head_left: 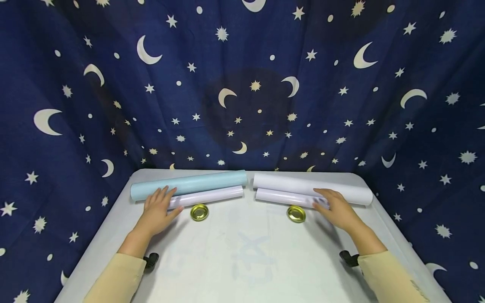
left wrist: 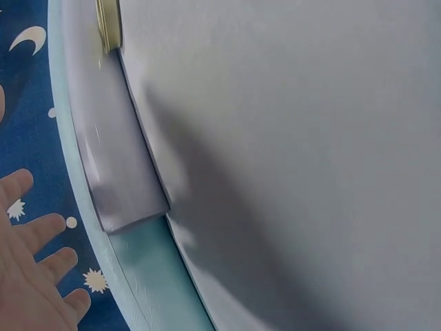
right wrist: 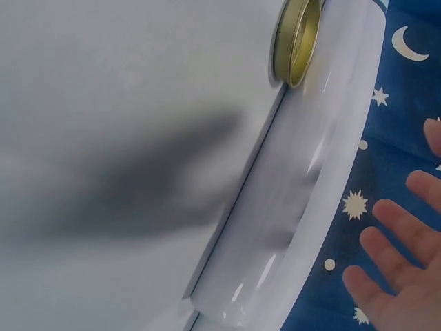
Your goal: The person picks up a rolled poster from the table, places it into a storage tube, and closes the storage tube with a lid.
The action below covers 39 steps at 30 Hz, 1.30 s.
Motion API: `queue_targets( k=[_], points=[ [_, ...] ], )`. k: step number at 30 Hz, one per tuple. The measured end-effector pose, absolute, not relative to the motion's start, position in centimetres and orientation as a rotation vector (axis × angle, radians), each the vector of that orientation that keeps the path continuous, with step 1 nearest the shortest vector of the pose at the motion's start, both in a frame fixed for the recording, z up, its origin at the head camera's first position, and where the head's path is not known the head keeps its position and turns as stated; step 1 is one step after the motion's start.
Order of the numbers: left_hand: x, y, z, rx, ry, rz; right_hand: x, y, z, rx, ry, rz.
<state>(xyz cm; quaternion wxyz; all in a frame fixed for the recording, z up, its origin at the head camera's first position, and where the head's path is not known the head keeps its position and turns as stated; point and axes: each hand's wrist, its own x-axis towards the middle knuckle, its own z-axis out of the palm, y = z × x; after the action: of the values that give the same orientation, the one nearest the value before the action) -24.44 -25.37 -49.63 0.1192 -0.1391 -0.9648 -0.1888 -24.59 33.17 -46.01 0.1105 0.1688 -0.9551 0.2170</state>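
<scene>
My left hand [head_left: 156,212] is over a light blue roll [head_left: 197,184] and a shorter glossy white roll [head_left: 212,195] at the back left. Its fingers [left wrist: 41,231] are spread and hold nothing. On the other side, my right hand [head_left: 337,210] hovers over a thick white roll [head_left: 280,182] and a thinner glossy white roll [head_left: 280,197], fingers [right wrist: 396,231] apart and gripping nothing. A small round gold-coloured dish or lid [head_left: 199,212] lies in front of the left rolls. Its match, another gold dish or lid [head_left: 296,213], lies before the right rolls.
All of this is on a white table [head_left: 212,261] with faint blue marks on its surface. A dark blue curtain [head_left: 257,50] with moons and stars hangs behind the table and along both sides. Black wrist mounts [head_left: 151,261] show at both cuffs.
</scene>
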Motion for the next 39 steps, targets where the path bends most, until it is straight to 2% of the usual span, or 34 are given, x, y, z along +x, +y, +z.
queue_targets(
  k=[39],
  points=[
    [-30.3,-21.4,-48.4,-0.39,-2.801,-0.745,-28.1,29.7,-47.8,0.501,-2.692,0.744]
  ],
)
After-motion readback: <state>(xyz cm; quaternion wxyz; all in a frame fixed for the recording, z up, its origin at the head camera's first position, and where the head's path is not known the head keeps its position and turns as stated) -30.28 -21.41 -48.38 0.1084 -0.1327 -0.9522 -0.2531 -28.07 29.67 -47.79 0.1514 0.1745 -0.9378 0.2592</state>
